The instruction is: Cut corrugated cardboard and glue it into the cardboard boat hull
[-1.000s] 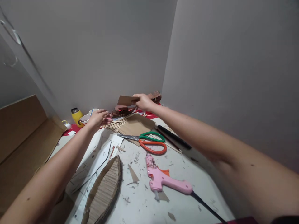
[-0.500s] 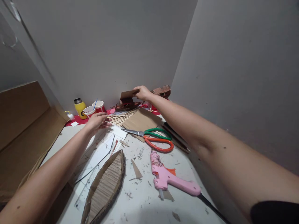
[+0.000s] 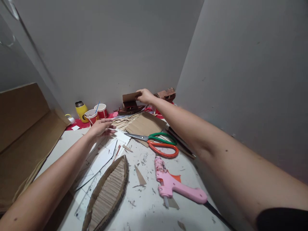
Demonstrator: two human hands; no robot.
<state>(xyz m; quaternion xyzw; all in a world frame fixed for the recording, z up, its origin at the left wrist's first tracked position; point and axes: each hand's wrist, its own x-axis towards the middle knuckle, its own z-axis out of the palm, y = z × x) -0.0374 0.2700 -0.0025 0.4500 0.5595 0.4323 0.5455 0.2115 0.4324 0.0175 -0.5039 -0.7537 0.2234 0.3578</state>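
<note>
My right hand (image 3: 145, 96) reaches to the far corner of the table and pinches a small brown cardboard piece (image 3: 130, 97), held above a dark brown model (image 3: 129, 108). My left hand (image 3: 100, 126) hovers low over the white paper sheets (image 3: 103, 157), fingers stretched out toward a bundle of wooden sticks (image 3: 125, 121); it holds nothing that I can see. A flat cardboard sheet (image 3: 145, 124) lies just beyond the scissors (image 3: 158, 145).
A boat-shaped corrugated cardboard hull (image 3: 108, 194) lies near me. A pink glue gun (image 3: 175, 186) rests to the right with its black cord. Paper cups (image 3: 96, 112) and a yellow bottle (image 3: 81, 111) stand at the back left. Large cardboard sheets (image 3: 24, 134) lean at left.
My left hand has drawn back and down from the sticks toward the paper. My right hand keeps the cardboard piece in the corner, lowering it slightly. The view has shifted.
</note>
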